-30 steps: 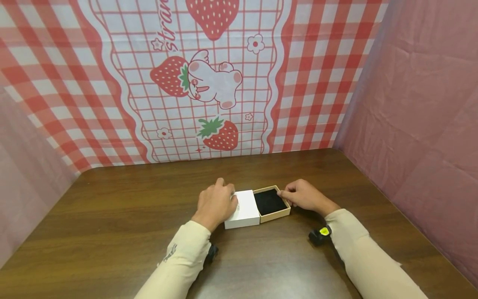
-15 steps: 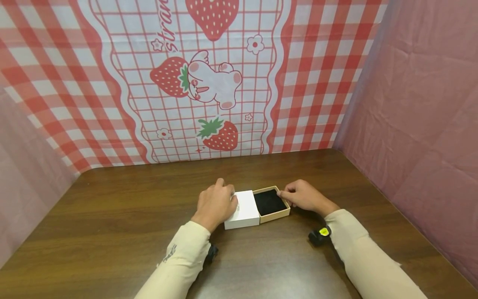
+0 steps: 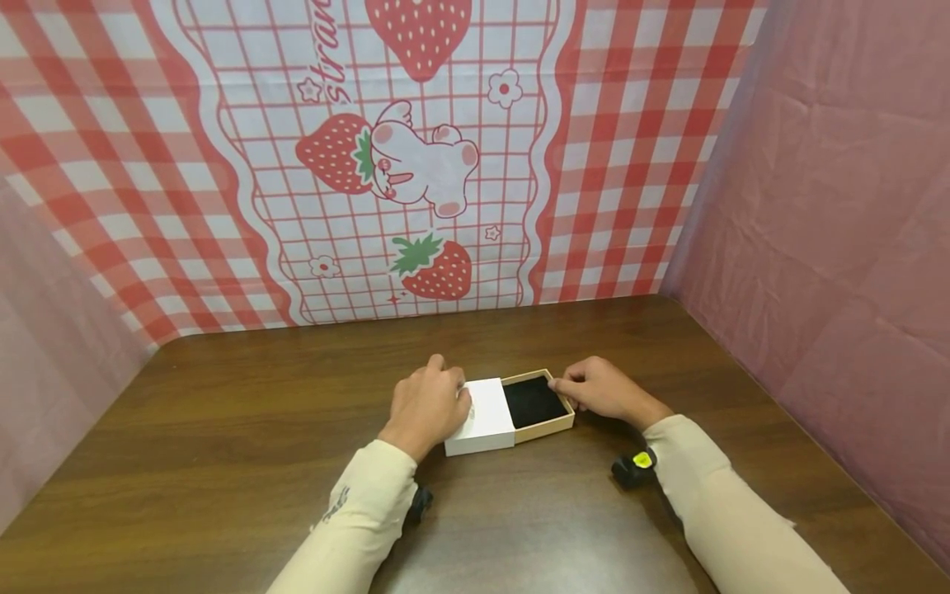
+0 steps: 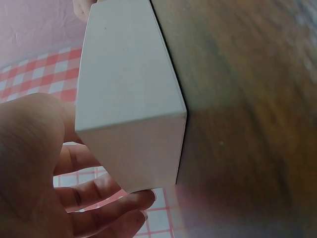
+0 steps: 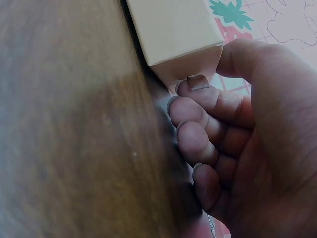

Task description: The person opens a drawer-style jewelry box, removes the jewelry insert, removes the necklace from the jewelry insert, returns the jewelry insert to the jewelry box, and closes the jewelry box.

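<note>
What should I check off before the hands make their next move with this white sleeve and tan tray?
1. Left hand holding the white sleeve: ok.
2. Right hand holding the tan tray by its outer end: ok, thumb at the rim, a fingertip against the end wall.
3. Tray meeting the sleeve's edge: ok, no gap shows in the head view.
4. Tray in line with the sleeve: not ok, it looks slightly skewed.
5. Black pad within the tray's rim: ok for the visible part.
6. How far the tray reaches inside the sleeve: cannot tell, the sleeve hides it.
</note>
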